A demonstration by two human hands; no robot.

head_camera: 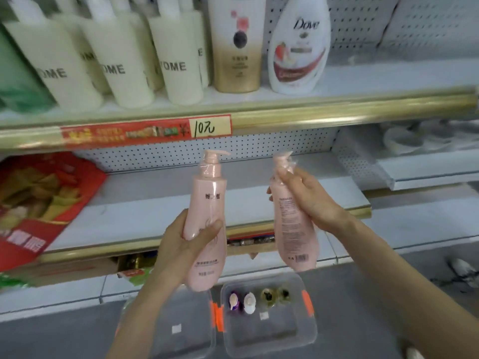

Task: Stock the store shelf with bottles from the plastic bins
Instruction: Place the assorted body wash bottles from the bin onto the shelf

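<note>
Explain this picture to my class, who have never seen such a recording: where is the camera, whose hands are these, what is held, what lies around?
The picture is from a camera worn on a person's head, looking down. No machine: the arms are that person's own. The left hand grips the left bottle, the right hand the right bottle, both pink pump bottles, raised before a shelf. The upper shelf carries white bottles and a Dove bottle. On the floor stand a left bin and a right bin; the right one holds a few more bottles.
</note>
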